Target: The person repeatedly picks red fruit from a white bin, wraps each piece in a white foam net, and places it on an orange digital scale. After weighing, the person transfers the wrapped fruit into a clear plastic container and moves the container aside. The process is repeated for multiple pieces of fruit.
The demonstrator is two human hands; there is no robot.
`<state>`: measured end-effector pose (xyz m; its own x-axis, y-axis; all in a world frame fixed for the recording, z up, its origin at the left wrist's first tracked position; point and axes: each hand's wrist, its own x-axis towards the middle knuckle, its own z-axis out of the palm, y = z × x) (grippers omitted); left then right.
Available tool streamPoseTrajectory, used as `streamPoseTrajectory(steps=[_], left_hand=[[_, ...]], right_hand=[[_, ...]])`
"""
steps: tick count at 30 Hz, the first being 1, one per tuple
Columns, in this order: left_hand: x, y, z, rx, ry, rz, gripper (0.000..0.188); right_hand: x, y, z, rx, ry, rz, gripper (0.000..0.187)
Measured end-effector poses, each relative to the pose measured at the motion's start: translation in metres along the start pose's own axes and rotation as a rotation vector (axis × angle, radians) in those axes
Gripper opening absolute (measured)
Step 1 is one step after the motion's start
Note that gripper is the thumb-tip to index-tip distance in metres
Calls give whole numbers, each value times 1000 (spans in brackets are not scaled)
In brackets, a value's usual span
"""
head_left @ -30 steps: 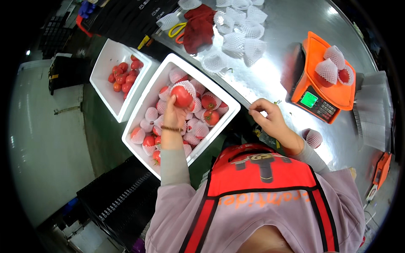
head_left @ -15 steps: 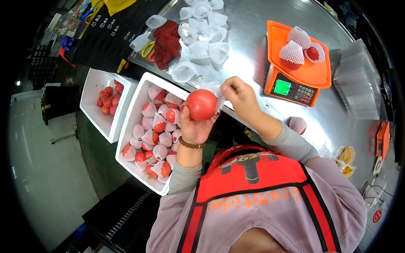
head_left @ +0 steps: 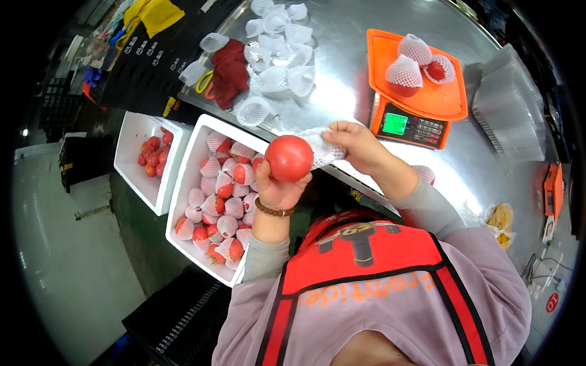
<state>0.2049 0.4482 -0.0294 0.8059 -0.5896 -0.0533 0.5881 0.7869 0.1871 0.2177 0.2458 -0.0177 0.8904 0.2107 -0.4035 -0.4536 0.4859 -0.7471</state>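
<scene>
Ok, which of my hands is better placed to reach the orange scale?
Probably your right hand: it's visibly closer to the orange scale, though its fingers grip a white foam net. Your left hand is farther off, near the large white box, and holds a red tomato.

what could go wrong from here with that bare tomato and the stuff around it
The smooth bare tomato could slip from the left hand, which supports it from below, and perhaps bruise.

The thin foam net pinched in the right hand might tear if pulled hard.

The netted tomato on the table, partly hidden by the right forearm, could get knocked by the right sleeve.
</scene>
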Motion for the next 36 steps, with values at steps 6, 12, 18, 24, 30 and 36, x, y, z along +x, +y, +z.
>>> streamPoseTrajectory(steps=[6,12,18,24,30,36], left_hand=[[15,-11,14,994,378,240,55],[30,-18,20,1572,553,506,64],[49,-34,46,1724,523,442,72],[74,-45,49,1163,334,241,16],[86,-70,52,1385,161,442,14],[91,-74,52,1484,-237,62,11]], right_hand=[[-14,-11,33,-1136,143,-1203,11],[-37,15,21,-1112,107,-941,32],[-33,-10,-7,-936,53,-879,73],[-37,-2,-24,-132,51,-504,89],[-48,-4,-41,-275,271,-651,82],[-85,-55,-92,-1133,704,-895,75]])
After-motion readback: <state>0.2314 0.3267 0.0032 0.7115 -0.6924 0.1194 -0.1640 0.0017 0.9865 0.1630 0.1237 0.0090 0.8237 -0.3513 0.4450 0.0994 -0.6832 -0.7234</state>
